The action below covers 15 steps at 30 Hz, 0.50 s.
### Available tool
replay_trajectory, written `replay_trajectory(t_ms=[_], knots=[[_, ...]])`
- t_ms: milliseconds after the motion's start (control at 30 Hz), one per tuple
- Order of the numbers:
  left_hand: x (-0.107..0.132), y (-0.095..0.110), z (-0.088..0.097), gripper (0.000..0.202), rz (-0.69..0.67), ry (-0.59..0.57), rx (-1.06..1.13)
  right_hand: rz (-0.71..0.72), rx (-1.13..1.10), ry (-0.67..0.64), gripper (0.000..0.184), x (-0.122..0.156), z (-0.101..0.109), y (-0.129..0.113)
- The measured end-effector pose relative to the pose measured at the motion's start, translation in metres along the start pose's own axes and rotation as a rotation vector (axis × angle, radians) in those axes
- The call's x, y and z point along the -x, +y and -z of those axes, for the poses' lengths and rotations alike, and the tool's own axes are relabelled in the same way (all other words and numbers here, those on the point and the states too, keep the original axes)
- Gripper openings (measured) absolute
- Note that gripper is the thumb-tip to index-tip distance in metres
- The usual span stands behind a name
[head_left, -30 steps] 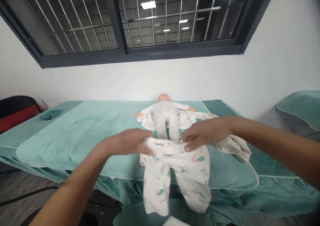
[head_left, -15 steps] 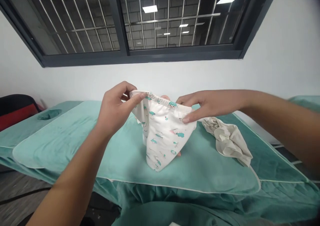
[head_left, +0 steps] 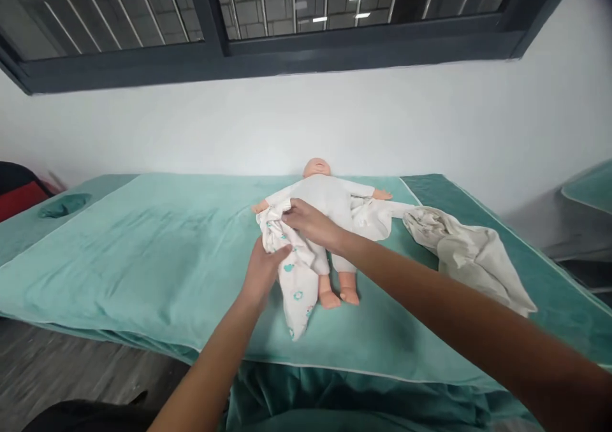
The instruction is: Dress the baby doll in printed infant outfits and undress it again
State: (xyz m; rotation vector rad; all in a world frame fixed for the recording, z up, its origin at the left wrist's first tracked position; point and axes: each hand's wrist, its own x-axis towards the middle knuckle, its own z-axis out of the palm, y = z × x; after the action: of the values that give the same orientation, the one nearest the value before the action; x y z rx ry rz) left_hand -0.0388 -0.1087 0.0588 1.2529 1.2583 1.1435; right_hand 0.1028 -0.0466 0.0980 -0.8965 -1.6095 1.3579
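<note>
Both hands hold a small white baby garment [head_left: 295,285] with a teal print, bunched at its banded top and hanging to a narrow lower end. My left hand [head_left: 262,263] grips its gathered left side, thumb across the cloth. Pinched on the upper edge are the fingers of my right hand [head_left: 306,218]. Just behind the cloth a baby doll [head_left: 318,166] lies on its back, arms spread, in a white long-sleeved outfit [head_left: 329,196]. Its bare feet [head_left: 348,292] point towards me. The garment and my right forearm hide part of its body and legs.
A teal padded mat [head_left: 157,247] covers the bed, which has a face hole [head_left: 64,206] at the left. A crumpled off-white cloth [head_left: 478,253] lies right of the doll. Behind rise a white wall [head_left: 191,132] and a barred window [head_left: 296,50].
The garment has gone from spread wide between my hands to bunched, lower and slightly left. My right hand has moved left, close to my left. The doll has come into view.
</note>
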Motion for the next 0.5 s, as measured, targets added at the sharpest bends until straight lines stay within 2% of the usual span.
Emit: replay_trajectory(t_ms=[100,167,233,300,333,433,500], knots=[[-0.016,-0.017,0.016,0.071,0.059,0.175,-0.187,0.013,0.14,0.052,0.06,-0.022,0.008,0.034],[-0.023,-0.021,0.021,0.07,-0.034,0.256,-0.36,0.07,0.268,0.089,0.067,-0.032,0.023,0.044],[-0.026,-0.02,0.017,0.059,-0.205,0.282,-0.472,0.139,0.444,0.163,0.065,-0.043,0.042,0.046],[-0.029,-0.018,0.004,0.048,-0.328,0.227,-0.502,0.183,0.629,0.267,0.061,-0.055,0.063,0.046],[-0.032,-0.017,-0.005,0.045,-0.341,0.173,-0.485,0.18,0.706,0.318,0.06,-0.061,0.073,0.046],[-0.049,-0.018,-0.029,0.045,-0.21,-0.03,-0.291,0.074,0.845,0.454,0.068,-0.08,0.103,0.048],[-0.064,-0.019,-0.04,0.047,-0.094,-0.107,-0.143,-0.085,0.855,0.51,0.079,-0.091,0.121,0.052]])
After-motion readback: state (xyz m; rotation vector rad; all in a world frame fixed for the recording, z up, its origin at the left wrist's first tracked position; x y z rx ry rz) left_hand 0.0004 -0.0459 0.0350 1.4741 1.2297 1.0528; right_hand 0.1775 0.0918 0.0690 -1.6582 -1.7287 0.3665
